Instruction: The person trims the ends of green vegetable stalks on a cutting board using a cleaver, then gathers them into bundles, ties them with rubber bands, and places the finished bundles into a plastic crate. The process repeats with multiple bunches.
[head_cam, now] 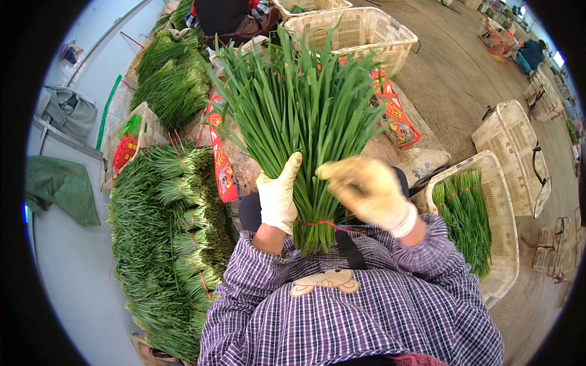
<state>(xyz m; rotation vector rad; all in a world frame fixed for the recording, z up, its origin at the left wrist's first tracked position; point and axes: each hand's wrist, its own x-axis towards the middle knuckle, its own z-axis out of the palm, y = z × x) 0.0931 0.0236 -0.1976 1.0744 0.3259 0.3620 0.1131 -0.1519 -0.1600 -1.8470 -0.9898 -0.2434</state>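
Note:
In a pale work glove, my left hand (279, 196) grips a large bunch of green leafy stalks (304, 123), which look like garlic chives. The leaves fan out away from me, and the pale cut ends point towards my body. A thin red tie (316, 223) goes around the bunch near those ends, its tail trailing right. Just right of the bunch is my right hand (371, 190), gloved too and blurred by motion. Its fingers are bent, and the blur hides whether anything is between them.
On my left lies a long pile of red-tied bunches (160, 247); more greens (174, 87) are heaped beyond. A plastic crate (501, 256) on my right holds several bunches. Ahead stand another crate (366, 34) and a seated person (229, 18). A white wall (64, 256) borders the left.

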